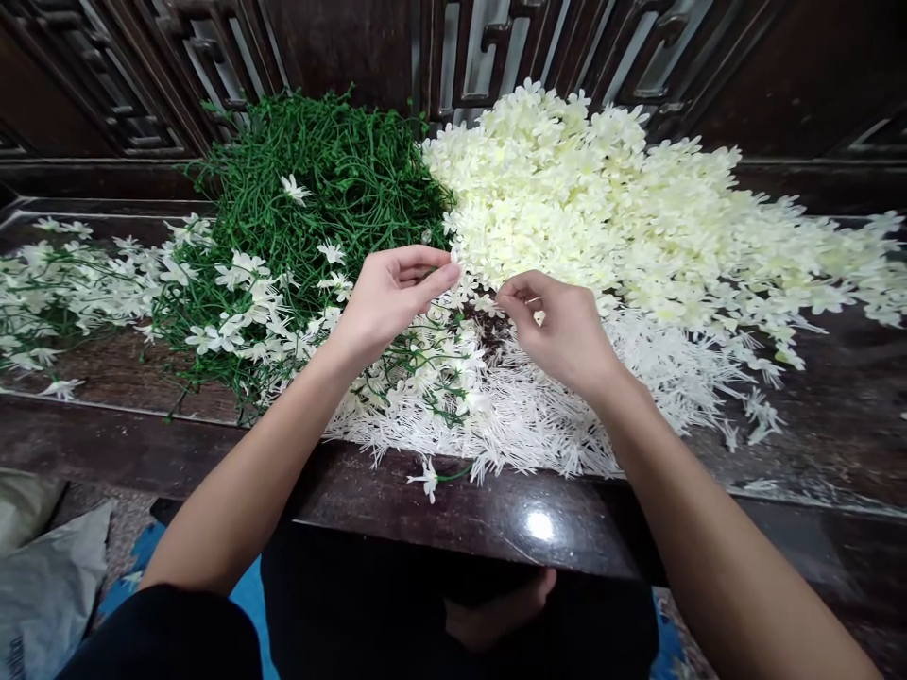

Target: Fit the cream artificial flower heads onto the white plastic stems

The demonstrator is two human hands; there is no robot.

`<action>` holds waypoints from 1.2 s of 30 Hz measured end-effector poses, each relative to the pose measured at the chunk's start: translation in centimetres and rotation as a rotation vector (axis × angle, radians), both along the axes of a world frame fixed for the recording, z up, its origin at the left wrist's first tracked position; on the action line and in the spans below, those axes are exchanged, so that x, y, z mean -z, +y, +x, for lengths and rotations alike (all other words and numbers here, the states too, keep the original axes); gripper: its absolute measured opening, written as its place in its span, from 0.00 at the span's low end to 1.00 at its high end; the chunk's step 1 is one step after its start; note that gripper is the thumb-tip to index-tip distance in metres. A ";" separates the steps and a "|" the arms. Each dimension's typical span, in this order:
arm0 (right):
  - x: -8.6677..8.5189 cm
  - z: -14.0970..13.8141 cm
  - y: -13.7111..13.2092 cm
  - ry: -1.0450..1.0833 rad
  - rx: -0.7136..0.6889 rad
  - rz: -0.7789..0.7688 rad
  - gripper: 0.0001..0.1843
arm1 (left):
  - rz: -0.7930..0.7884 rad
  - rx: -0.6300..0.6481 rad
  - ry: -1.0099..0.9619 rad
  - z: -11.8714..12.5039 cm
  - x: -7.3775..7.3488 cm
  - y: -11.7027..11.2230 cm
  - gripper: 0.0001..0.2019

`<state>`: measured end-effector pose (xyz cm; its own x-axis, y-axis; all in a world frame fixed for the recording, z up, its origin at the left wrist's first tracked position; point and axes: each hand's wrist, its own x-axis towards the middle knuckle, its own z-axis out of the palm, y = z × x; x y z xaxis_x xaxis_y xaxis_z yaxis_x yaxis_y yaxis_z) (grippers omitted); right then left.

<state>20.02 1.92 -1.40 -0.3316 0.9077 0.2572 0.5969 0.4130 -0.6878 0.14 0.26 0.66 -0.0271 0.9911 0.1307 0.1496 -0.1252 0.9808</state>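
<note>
My left hand (386,297) is closed in a pinch, with a small white artificial flower (455,258) at its thumb and fingertips. To its right, my right hand (563,326) also pinches thumb against forefinger; whatever lies between them is too small to make out. Behind the hands spreads a heap of loose cream-white blossoms (553,208). A tangle of green plastic stems (318,170) rises at the back left. Below the hands lies a layer of thin white sticks (545,425), partly covered by flowers on green stems (425,378).
More stemmed white flowers (92,293) lie along the left of the dark wooden bench (439,510). One flower (427,479) rests near its front edge. A carved wooden backrest (347,47) stands behind. A pale sack (57,586) sits on the floor at lower left.
</note>
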 end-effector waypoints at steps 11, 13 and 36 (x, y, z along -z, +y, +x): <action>-1.0 -0.3 -0.1 0.614 -0.109 -0.108 0.04 | -0.066 0.084 0.057 0.1 -0.5 -0.6 0.09; -0.7 -0.7 -0.3 0.624 -0.118 -0.099 0.03 | -0.059 0.106 0.064 0.2 -0.5 -0.6 0.09; -0.8 -1.6 -1.3 0.601 -0.021 0.090 0.05 | -0.003 0.152 0.112 0.3 -0.6 -0.6 0.08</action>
